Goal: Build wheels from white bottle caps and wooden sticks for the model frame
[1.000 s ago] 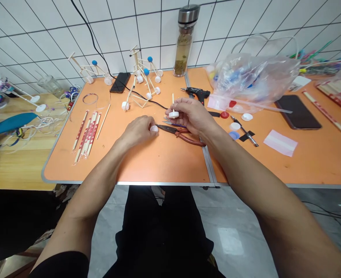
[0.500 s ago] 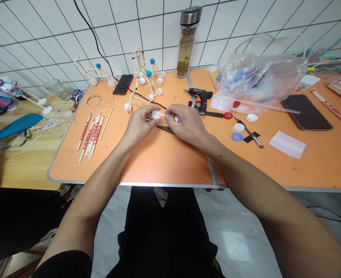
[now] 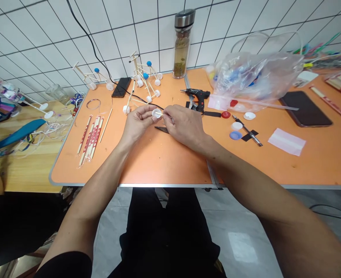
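My left hand [image 3: 138,122] pinches a small white bottle cap [image 3: 156,113] above the orange table [image 3: 159,158]. My right hand [image 3: 182,124] is closed on a thin wooden stick whose tip meets that cap; most of the stick is hidden in my fingers. The two hands touch at the cap. Just beneath them lies a pair of pliers [image 3: 161,129], mostly covered by my right hand.
Wrapped chopsticks [image 3: 91,133] lie left. Stick-and-cap models [image 3: 143,83], a phone [image 3: 121,87] and a bottle [image 3: 182,42] stand at the back. A glue gun [image 3: 198,94], loose caps [image 3: 236,130], a plastic bag [image 3: 251,77] and another phone [image 3: 305,108] lie to the right.
My hands came together: the left lifted its white cap off the table, the right brought its stick across and down until the stick's end met the cap.
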### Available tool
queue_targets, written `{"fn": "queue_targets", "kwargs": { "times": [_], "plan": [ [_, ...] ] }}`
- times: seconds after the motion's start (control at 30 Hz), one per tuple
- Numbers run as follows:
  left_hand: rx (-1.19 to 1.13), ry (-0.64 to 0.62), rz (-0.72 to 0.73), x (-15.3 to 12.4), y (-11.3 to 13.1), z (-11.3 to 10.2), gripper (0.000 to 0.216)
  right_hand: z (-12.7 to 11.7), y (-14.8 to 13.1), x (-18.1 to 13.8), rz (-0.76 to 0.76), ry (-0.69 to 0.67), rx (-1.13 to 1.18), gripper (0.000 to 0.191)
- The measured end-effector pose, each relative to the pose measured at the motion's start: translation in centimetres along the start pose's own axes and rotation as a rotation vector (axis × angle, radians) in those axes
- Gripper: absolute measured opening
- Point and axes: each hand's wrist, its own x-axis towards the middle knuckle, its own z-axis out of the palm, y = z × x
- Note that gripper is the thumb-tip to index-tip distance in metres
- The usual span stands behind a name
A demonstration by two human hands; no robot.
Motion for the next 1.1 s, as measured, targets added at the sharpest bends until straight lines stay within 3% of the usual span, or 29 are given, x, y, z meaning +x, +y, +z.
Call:
{"fn": "queue_targets", "kwargs": {
  "times": [0.4,0.53,0.63,0.73,0.93,1.1],
  "plan": [
    [-0.001,0.033,0.115,0.3,-0.7,0.0,0.062,-0.4,-0.7,0.0,-0.04,-0.022,-0.174,0.028],
    [-0.032,0.052,0.096,0.5,-0.7,-0.1,0.055,-0.7,-0.7,0.0,-0.04,-0.026,-0.158,0.028],
    [-0.111,0.139,0.009,1.1,-0.2,-0.7,0.041,-1.3,-0.4,0.2,0.022,-0.023,-0.091,0.027],
    [-0.253,0.22,-0.076,1.7,0.8,-1.8,0.024,-1.8,-0.4,0.2,0.006,-0.142,-0.03,0.022],
    [-0.438,0.275,-0.172,2.1,2.2,-2.7,0.015,-0.1,-2.6,-1.4,-0.223,-0.472,-0.131,0.028],
    [-0.5,0.323,-0.206,2.2,2.4,-2.6,0.015,0.5,-3.8,-1.6,-0.324,-0.539,-0.165,0.036]
  ]
}}
